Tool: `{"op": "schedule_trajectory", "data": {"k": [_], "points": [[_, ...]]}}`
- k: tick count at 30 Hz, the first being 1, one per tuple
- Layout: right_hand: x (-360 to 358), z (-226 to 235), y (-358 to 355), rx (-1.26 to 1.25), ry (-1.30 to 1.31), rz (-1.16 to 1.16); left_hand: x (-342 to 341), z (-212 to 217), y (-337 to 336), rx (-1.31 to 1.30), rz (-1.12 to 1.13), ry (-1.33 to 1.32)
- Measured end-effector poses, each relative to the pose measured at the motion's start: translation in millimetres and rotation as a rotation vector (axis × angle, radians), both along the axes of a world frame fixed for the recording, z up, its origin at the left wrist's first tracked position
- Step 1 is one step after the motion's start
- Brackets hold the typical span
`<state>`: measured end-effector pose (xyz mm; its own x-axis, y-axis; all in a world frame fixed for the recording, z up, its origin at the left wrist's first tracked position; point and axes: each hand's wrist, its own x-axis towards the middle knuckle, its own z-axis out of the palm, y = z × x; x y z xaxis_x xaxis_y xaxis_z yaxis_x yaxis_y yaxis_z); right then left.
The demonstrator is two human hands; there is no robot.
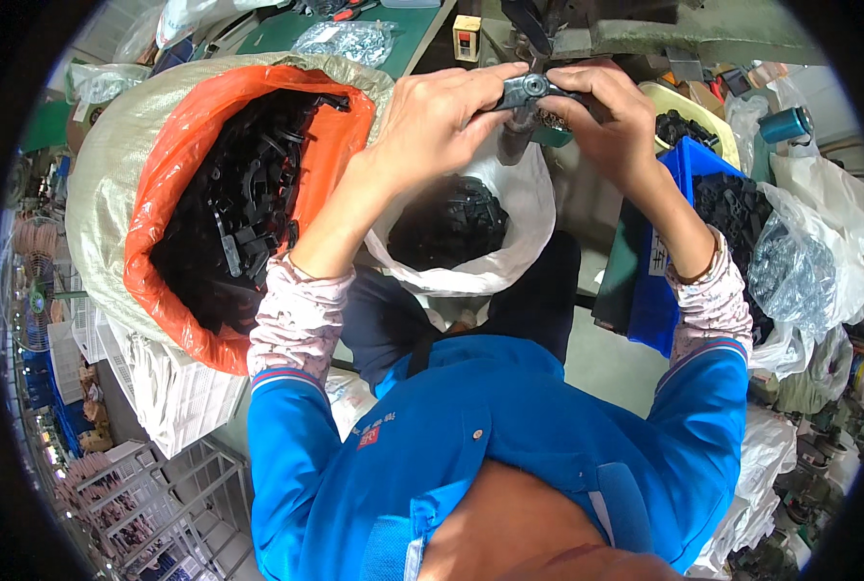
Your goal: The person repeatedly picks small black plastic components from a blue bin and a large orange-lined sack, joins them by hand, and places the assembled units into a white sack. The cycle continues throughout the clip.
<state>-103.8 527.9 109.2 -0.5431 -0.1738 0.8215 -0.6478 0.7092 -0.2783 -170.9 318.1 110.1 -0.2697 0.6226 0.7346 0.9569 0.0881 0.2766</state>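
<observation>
A small black part with a round metal-looking hub (530, 88) is held between my two hands at the top middle. My left hand (443, 114) grips its left end, with the thumb below and the fingers along the top. The thumb and fingers of my right hand (606, 108) close on its right end. The part is over a dark upright metal post (517, 143), and whether it touches the post I cannot tell. Below my wrists a white sack (538, 198) holds black pieces (456, 221).
At left stands a big woven sack with an orange liner (151, 237), filled with black plastic parts (243, 218). A blue bin (656, 290) and a yellow tub (732, 131) with black parts are at right. A small yellow box (467, 39) is behind my left hand.
</observation>
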Motion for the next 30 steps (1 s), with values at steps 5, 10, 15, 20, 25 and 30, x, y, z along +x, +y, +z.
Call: {"op": "schedule_trajectory", "data": {"k": [5, 10, 15, 20, 25, 30], "points": [[-1.7, 4.5, 4.0, 0.013, -0.167, -0.113, -8.5, 7.0, 2.1, -0.048, 0.016, -0.024], [-2.5, 10.5, 7.1, -0.240, -0.883, -0.098, -8.9, 17.3, 2.7, -0.249, 0.025, -0.178], [-9.7, -2.5, 12.7, -0.445, -0.901, 0.070, -17.0, 16.5, 1.1, -0.350, 0.022, -0.260], [-17.7, 0.1, 19.8, -0.388, -0.961, 0.116, -17.8, 1.6, -13.7, -0.246, 0.028, -0.412], [-67.8, -67.9, 57.2, -0.341, -0.852, -0.154, -18.3, 10.5, -10.0, -0.321, 0.036, -0.410], [-84.6, -125.4, 48.2, 0.032, -0.836, -0.621, -12.5, 13.0, -10.3, -0.329, 0.044, -0.415]]}}
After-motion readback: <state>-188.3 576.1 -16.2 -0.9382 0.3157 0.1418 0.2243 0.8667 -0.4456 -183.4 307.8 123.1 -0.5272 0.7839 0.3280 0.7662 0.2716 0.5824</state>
